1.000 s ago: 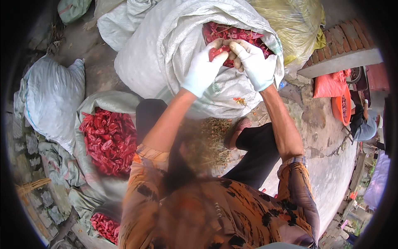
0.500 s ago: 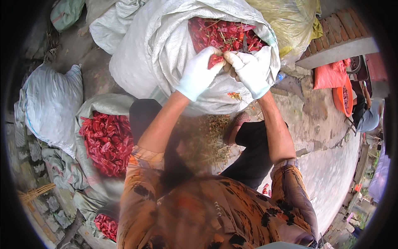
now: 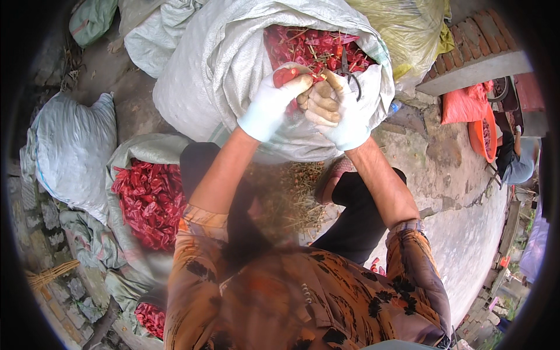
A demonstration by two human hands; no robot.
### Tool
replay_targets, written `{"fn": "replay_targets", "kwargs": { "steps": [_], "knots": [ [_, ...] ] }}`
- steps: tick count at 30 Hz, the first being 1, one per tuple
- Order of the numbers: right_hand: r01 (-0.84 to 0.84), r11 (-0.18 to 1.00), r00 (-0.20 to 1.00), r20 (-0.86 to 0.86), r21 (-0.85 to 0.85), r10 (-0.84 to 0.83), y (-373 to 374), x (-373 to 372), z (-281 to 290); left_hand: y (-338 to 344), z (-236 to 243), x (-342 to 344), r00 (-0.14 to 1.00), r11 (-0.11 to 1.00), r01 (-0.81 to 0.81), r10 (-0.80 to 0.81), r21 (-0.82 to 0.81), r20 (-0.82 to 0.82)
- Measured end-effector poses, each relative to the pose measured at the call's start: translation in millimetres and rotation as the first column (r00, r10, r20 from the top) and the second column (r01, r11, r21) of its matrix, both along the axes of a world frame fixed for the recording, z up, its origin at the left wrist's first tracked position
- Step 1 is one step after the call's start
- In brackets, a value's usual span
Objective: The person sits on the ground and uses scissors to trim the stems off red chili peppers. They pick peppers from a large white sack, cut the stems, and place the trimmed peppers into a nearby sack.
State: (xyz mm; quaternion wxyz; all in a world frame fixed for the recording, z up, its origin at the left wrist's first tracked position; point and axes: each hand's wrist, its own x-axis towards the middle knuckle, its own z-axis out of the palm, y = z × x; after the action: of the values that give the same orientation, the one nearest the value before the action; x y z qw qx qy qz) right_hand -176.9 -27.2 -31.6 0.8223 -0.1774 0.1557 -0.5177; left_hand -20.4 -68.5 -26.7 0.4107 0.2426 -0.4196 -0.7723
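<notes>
Basically, L hand has a red chilli pinched btwn thumb & fingers, over the near edge of the mouth of the big white sack. Its long axis seems to run approx. L–R, one end twd R hand, which is just beside it. R fingers are curled in twd the palm; a yellowish-red bit shows btwn the two hands, but can't tell if it's the same piece or if R thumb & index grip it. L hand is nearer the chilli; R hand is nearer the dark scissors, at the R edge of the mouth, blades twd the far edge, handle loop by R hand. Loose red chillies lie beyond both hands.
</notes>
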Motion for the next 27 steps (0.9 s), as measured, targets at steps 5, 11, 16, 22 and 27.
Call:
{"fn": "replay_targets", "kwargs": {
  "steps": [5, 11, 16, 22, 27],
  "knots": [
    [-0.132, 0.985, 0.935, -0.342, -0.108, 0.088, 6.4, -9.2, 15.7, -15.7, 1.2, 15.5, 0.935, 0.97, -0.058, 0.136, 0.235, -0.329],
    [-0.683, 0.693, 0.007, -0.95, -0.233, -0.312, 17.2, -26.7, -0.5, -15.9, 6.0, 35.5, 0.954, 0.95, -0.3, 0.299, 0.09, 0.022],
    [-0.203, 0.89, -0.727, -0.546, -0.409, -0.416, -43.2, -69.3, -17.6, -11.6, -5.1, 14.6, 0.956, 0.939, -0.287, 0.269, 0.192, 0.113],
    [-0.068, 0.944, -0.731, -0.628, -0.322, -0.267, -85.7, -78.6, -59.6, -10.5, -14.3, -0.2, 0.96, 0.943, -0.271, 0.251, 0.191, 0.121],
    [0.082, 0.818, -0.337, -0.788, -0.569, -0.515, -89.3, -76.8, -68.5, -12.8, -13.4, -0.1, 0.959, 0.95, -0.278, 0.266, 0.141, 0.099]
  ]
}}
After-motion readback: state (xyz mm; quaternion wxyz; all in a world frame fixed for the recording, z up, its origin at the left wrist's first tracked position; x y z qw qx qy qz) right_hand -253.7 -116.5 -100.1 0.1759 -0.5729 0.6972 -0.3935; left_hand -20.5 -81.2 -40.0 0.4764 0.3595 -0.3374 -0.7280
